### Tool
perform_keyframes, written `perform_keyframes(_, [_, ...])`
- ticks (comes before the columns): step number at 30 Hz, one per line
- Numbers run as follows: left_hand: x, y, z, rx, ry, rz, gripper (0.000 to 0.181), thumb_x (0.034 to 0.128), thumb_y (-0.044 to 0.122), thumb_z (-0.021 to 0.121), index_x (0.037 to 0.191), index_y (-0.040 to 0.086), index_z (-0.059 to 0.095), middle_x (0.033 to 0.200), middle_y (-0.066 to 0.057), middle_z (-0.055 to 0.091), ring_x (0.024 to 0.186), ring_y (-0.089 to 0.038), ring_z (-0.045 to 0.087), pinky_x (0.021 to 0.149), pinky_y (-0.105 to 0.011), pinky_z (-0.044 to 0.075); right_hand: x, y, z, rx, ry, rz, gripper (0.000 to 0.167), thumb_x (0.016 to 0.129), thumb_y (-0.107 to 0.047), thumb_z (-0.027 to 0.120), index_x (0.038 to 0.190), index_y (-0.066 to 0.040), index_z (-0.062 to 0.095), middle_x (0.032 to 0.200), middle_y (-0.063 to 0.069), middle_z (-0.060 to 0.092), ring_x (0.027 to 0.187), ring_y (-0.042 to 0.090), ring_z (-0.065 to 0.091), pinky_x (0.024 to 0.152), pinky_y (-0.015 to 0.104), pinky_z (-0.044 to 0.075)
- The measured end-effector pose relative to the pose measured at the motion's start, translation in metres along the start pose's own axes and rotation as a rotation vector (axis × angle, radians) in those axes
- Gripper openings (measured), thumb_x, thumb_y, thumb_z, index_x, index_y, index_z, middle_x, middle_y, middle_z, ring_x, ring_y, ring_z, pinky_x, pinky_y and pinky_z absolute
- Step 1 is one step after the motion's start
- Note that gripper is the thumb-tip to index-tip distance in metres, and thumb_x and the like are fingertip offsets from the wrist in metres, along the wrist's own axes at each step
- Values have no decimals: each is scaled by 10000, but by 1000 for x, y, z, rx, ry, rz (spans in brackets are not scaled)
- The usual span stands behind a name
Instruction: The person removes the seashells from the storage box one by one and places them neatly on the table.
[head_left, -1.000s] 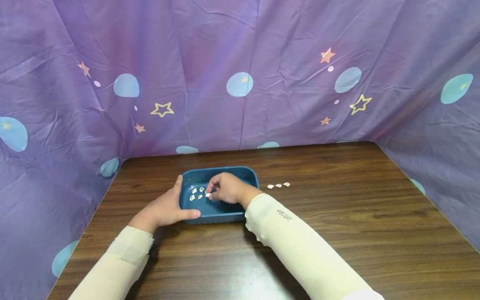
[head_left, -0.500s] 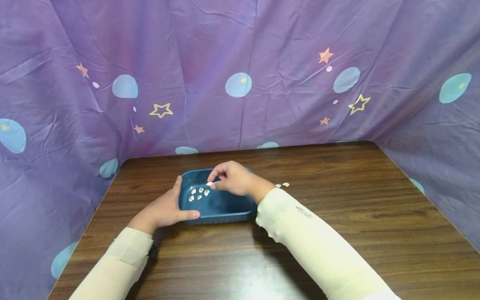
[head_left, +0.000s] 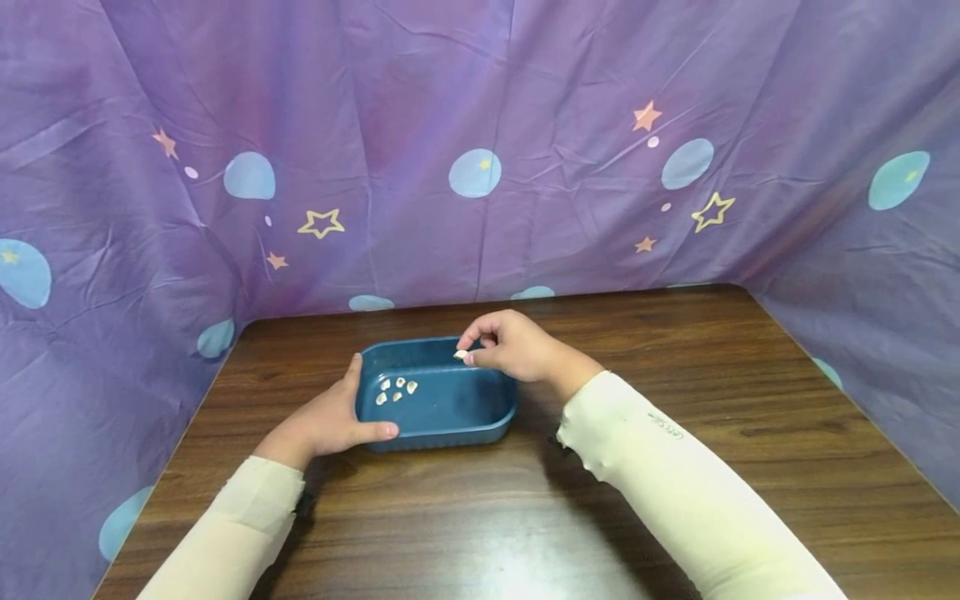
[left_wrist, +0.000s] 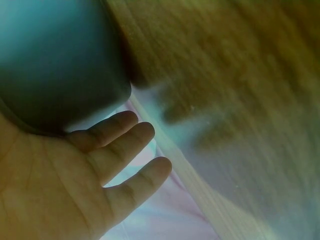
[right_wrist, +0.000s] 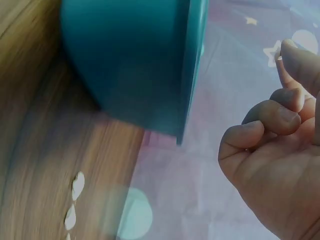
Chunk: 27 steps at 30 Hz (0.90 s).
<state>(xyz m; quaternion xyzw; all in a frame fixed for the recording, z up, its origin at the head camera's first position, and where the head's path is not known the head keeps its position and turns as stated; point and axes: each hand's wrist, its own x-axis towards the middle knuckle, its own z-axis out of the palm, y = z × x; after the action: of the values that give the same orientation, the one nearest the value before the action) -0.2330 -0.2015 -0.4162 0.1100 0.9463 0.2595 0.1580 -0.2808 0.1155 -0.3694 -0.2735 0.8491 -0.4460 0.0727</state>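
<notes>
A blue rectangular plastic box [head_left: 457, 439] stands on the table, several small whitish seashells [head_left: 412, 387] lying in its left part. My left hand [head_left: 326, 421] rests against the box's left end, thumb along the front rim and index finger up the left side. Three other fingers [left_wrist: 131, 150] stretch out straight below the box's outer wall in the left wrist view. Over the back right rim, my right hand [head_left: 513, 346] pinches one small white seashell [head_left: 460, 355] between thumb and forefinger. Its other fingers are curled; in the right wrist view the held shell is barely visible.
To the right of the box, a row of shells [right_wrist: 78, 186] lies on the brown wooden table [head_left: 420, 517]; in the head view my right hand and arm hide them. Behind the table hangs a purple curtain [head_left: 412, 125] patterned with stars.
My right hand has risen from among the shells in the box and moved right to the back rim, carrying one shell. The left hand and the box have stayed in place.
</notes>
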Motion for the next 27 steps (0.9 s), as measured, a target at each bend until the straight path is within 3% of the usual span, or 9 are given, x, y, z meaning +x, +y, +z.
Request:
perform_keyframes(9, [0,-1,0,-1,5,8,1429,836,683,786,1643,-45,-142,1674,-393,160,1523,-537,305,1214,-643,317,-18,13,-22,-16,25,79,86,964,-149,780,1034,-100,792,604,-50,425,499,90,427,466,248,424])
perform_keyframes(17, [2,-3,0,0,6,12,1434,831,693,784,1644,-44,-139,1668,-399,171,1521,-540,308,1213,-646,316,-33,36,-35,-25,65,80,84,942,-68,756,1008,-28,789,603,-47,466,529,66,446,494,221,402])
perform_keyframes(27, [2,-3,0,-14,-2,8,1419,842,681,779,1646,-35,-145,1671,-398,166,1533,-531,288,1225,-638,299,-43,67,-43,-132,74,136,88,920,-71,772,985,-13,784,605,-67,520,577,57,475,562,237,413])
